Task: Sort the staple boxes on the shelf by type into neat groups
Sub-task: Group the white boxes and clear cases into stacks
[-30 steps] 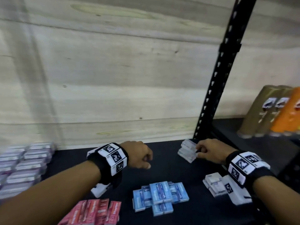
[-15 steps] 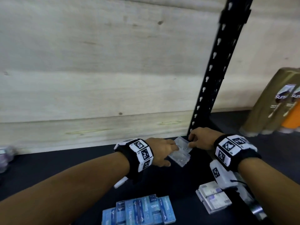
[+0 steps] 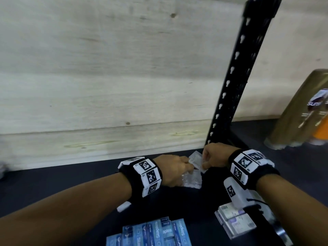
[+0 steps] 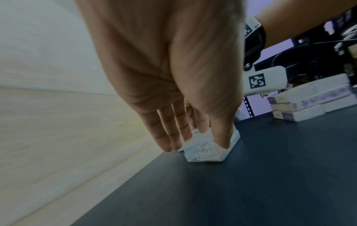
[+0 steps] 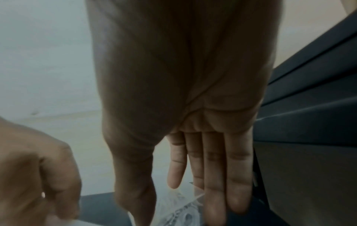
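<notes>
Two clear plastic staple boxes lie at the back of the black shelf [image 3: 74,181], by the upright. My left hand [image 3: 179,170] grips the lower clear box [image 3: 192,181], thumb on one side and fingers on the other; the left wrist view shows that box [image 4: 204,152] flat on the shelf under the hand [image 4: 195,142]. My right hand [image 3: 206,161] pinches the upper clear box [image 3: 195,158], which is tilted and raised a little. The right wrist view shows this box [image 5: 173,214] between thumb and fingers. Blue staple boxes [image 3: 154,231] lie at the near edge, white-and-purple ones [image 3: 234,221] under my right wrist.
A black slotted shelf upright [image 3: 236,77] stands right behind my right hand. Pale wooden boards [image 3: 106,86] close off the back. Tall gold and orange packs [image 3: 301,112] stand on the shelf beyond the upright. The dark shelf surface runs left of my left arm.
My left hand has travelled right to the clear boxes and taken hold of the lower one. My right hand has tilted the upper box up. The view has shifted right.
</notes>
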A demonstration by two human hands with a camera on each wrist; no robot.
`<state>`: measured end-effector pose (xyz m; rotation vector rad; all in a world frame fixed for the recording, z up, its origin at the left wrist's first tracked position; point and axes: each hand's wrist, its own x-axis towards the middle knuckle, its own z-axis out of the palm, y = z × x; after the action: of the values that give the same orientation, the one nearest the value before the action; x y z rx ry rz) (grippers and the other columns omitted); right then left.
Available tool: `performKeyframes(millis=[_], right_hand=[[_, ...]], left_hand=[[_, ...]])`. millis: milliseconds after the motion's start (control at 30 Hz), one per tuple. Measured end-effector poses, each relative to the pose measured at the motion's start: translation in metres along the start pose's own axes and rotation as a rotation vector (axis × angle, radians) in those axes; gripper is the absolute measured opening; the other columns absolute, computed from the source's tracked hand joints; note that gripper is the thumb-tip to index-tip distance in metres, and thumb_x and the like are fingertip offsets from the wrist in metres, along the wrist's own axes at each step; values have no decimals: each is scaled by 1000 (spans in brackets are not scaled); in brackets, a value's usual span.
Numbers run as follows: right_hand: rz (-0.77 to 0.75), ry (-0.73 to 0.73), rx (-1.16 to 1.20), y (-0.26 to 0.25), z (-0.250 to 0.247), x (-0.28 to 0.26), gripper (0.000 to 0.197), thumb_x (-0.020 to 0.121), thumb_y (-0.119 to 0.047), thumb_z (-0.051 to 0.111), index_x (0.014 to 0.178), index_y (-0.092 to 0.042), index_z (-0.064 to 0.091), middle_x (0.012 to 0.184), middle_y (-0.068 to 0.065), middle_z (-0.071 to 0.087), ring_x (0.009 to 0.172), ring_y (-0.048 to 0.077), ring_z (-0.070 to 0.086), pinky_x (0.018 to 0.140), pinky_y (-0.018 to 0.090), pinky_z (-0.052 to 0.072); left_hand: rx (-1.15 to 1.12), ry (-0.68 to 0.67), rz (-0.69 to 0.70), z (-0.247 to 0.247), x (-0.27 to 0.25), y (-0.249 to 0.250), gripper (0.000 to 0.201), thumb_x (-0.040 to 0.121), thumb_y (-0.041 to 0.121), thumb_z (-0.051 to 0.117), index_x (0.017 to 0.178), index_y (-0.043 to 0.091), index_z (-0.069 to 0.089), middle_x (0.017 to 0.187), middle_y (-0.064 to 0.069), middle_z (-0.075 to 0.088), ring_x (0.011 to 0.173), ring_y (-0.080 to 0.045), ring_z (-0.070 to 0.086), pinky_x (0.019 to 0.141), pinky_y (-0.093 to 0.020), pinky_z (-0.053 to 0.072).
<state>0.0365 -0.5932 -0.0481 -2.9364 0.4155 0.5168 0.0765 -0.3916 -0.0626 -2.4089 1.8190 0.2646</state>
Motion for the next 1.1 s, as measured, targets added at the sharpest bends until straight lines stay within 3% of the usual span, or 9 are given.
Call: performKeyframes(millis=[133,200,300,467,667,800,900,967,1100], right_hand=[[-8,-20,-48,-9,3,-12,40,78,-36,75,109,-14,70,108,9,70,91,22,66,80,37,56],[-38,-55,-30,-12,1,-20,46,78,-37,71,115,-10,66,109,11,69,88,22,66,76,36,55],[-76,-130,121,-16,1,-29,28,83,-35,65,108,-24,60,92,0,72,72,8,63,66,24,52],[-39,-204,360,-22,5,-37,21,95,-22,47,109,-17,62,85,1,73,78,13,72,74,27,57],[-27,-128,311,-19,9,-32,31,98,-20,36,107,-7,63,88,10,74,76,19,71,74,32,58],[-16,-64,327,-10,8,-32,27,101,-28,40,107,-18,64,93,6,74,74,15,69,73,31,58],[-36,-80,247,-7,6,-34,20,95,-39,60,104,-22,64,96,6,74,76,16,69,74,33,59],[-33,-94,134,-9,6,-38,23,90,-38,67,105,-21,64,98,7,74,80,19,70,79,35,57],[-49,-49,-53,-25,-2,-49,26,92,-38,66,111,-21,65,105,0,70,94,19,67,88,34,55]], left_hand=[[-48,-30,1,-1,-21,-2,48,95,29,60,139,22,43,133,-5,46,110,-27,54,87,-39,48],[-102,-52,0,-2,-34,-4,49,96,28,58,142,26,40,130,-6,47,107,-26,55,88,-38,47],[-221,-93,-24,-7,-54,-8,47,99,28,53,142,36,35,123,-4,54,105,-23,55,91,-38,46],[-412,-216,-152,-16,-77,-19,45,102,28,41,139,50,31,124,10,61,96,-7,59,89,-26,42],[-443,-136,-255,-10,-79,-24,42,104,29,34,143,43,30,94,11,64,74,-7,54,81,-29,46],[-488,-40,-299,-5,-77,-30,40,104,31,35,145,34,35,62,34,55,59,13,50,68,-15,38],[-478,-48,-284,-4,-76,-29,45,99,45,45,141,28,41,94,25,62,83,5,55,82,-19,42],[-442,-62,-267,-2,-76,-28,41,96,41,55,132,24,49,110,10,65,88,-6,57,80,-20,44],[-418,-61,-284,-4,-86,-25,32,96,33,58,126,21,55,97,10,58,83,-8,53,75,-20,42]])
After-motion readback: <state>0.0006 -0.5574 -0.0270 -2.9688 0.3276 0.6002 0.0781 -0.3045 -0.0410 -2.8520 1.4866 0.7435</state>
